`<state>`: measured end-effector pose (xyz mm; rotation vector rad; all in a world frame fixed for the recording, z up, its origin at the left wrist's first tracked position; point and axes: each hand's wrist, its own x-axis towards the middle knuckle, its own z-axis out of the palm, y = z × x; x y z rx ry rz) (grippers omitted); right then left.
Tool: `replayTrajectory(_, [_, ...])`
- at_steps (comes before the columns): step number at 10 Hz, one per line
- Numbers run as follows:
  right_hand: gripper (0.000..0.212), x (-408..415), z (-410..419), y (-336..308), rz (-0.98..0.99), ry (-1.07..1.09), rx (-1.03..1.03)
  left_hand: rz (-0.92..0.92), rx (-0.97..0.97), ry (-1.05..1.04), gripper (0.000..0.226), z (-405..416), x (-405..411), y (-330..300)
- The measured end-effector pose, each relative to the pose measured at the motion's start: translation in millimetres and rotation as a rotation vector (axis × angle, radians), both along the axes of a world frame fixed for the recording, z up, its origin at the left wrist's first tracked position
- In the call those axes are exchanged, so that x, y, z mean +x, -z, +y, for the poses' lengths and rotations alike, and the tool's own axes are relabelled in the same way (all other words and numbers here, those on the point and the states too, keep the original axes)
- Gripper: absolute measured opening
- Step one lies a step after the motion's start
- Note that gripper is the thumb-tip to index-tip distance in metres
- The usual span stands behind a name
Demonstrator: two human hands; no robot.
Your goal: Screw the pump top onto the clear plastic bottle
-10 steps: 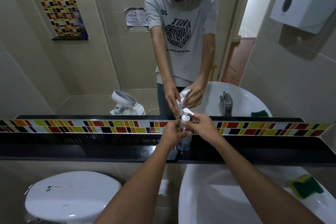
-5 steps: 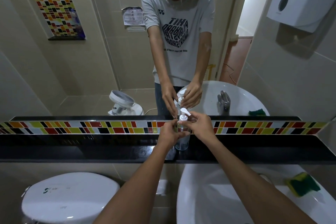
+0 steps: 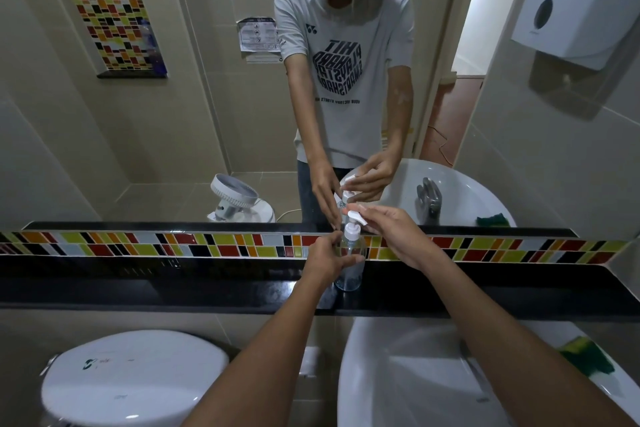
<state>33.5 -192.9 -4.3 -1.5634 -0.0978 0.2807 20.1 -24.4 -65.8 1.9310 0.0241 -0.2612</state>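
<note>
A clear plastic bottle (image 3: 351,274) stands upright on the black ledge (image 3: 173,291) in front of the mirror. My left hand (image 3: 329,258) is wrapped around the bottle's body from the left. A white pump top (image 3: 352,230) sits on the bottle's neck. My right hand (image 3: 388,230) pinches the pump's nozzle (image 3: 356,217) from the right, fingers closed on it. The mirror repeats both hands and the bottle.
A white sink (image 3: 415,374) lies below the ledge on the right, with a green and yellow sponge (image 3: 585,355) on its rim. A white toilet lid (image 3: 131,378) is at lower left. A paper dispenser (image 3: 575,7) hangs on the right wall.
My left hand has slid lower on the bottle, exposing the pump collar. My right hand's fingers have shifted onto the nozzle. The camera has come closer.
</note>
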Motion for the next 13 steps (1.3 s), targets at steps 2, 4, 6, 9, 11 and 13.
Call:
replayTrajectory(2, [0.022, 8.1, -3.8, -6.8, 0.074, 0.012, 0.027, 0.004, 0.028, 0.002, 0.072, 0.8, 0.8, -0.8])
replayTrajectory(4, [0.025, 5.6, 0.0, -2.2, 0.031, 0.046, 0.045, -0.056, 0.161, 0.057, 0.077, 0.9, 2.8, -6.0])
replayTrajectory(6, [0.027, 0.1, 3.9, -1.0, -0.005, 0.092, 0.056, -0.124, 0.284, 0.111, 0.068, 0.3, 3.8, -10.0])
replayTrajectory(9, [0.027, -3.2, 4.6, 2.1, -0.082, 0.161, 0.029, -0.228, 0.443, 0.186, 0.066, -3.1, 5.7, -16.1])
replayTrajectory(11, [0.024, -6.8, 12.0, 1.8, -0.078, 0.186, 0.039, -0.250, 0.480, 0.205, 0.083, 5.5, 4.7, -9.7])
replayTrajectory(13, [0.019, -15.2, 17.0, 0.1, -0.125, 0.203, 0.030, -0.185, 0.497, 0.154, 0.105, 14.0, -7.8, 8.6])
